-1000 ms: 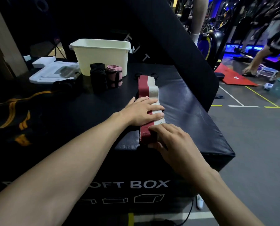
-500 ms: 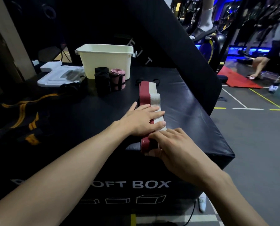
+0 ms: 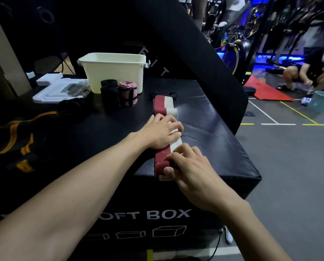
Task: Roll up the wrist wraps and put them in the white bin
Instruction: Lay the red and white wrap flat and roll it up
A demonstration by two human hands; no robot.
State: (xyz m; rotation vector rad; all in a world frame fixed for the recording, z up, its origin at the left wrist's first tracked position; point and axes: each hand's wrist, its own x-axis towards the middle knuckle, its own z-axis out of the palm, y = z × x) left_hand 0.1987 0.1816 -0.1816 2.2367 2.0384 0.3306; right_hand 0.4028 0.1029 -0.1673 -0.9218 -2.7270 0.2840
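With the left hand (image 3: 160, 133) pressing flat on the long red-and-white fabric wrist wrap (image 3: 164, 108) lying on the black padded surface (image 3: 210, 129), the right hand (image 3: 190, 166), its grip pinching the near end, should roll tightly and squarely.

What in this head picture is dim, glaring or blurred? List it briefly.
Head view: dim overall; a pale sheen glares off the black box top right of the red and white wrist wrap; left hand and right hand are fairly sharp; the background gym with blue lights is blurred; wide-angle bending shows at the edges.
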